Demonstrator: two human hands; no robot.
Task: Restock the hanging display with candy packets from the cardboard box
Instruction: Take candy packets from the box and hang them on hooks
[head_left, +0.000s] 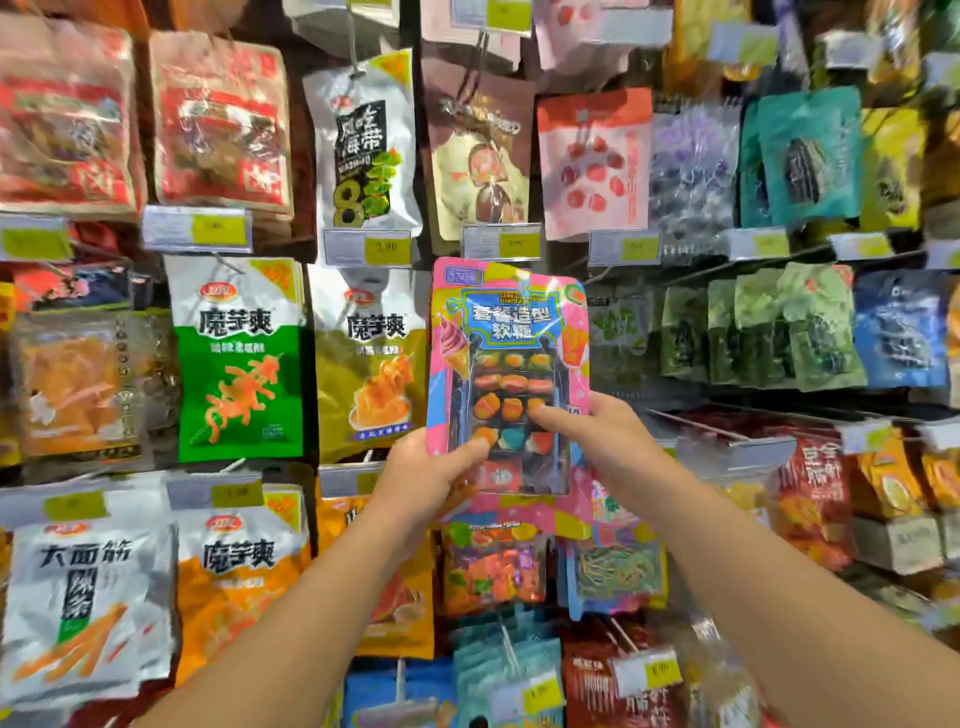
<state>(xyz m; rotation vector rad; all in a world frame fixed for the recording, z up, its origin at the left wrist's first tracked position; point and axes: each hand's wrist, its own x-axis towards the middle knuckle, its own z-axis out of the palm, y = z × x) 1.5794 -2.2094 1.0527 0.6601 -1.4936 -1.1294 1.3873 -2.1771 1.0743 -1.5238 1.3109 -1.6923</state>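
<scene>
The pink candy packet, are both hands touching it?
Touching. The head view shows the left hand gripping the pink candy packet's lower left edge and the right hand pinching its right side.

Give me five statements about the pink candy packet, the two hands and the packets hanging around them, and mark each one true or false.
1. Both hands hold the pink candy packet. True: the left hand grips its lower left edge and the right hand its lower right side.
2. The packet is held flat, face down. False: it stands upright with its printed front toward the camera.
3. The green konjac packet hangs to the left of the held packet. True.
4. The right hand is empty. False: its thumb presses on the packet's clear window.
5. The cardboard box sits under the hands. False: no box is in view.
</scene>
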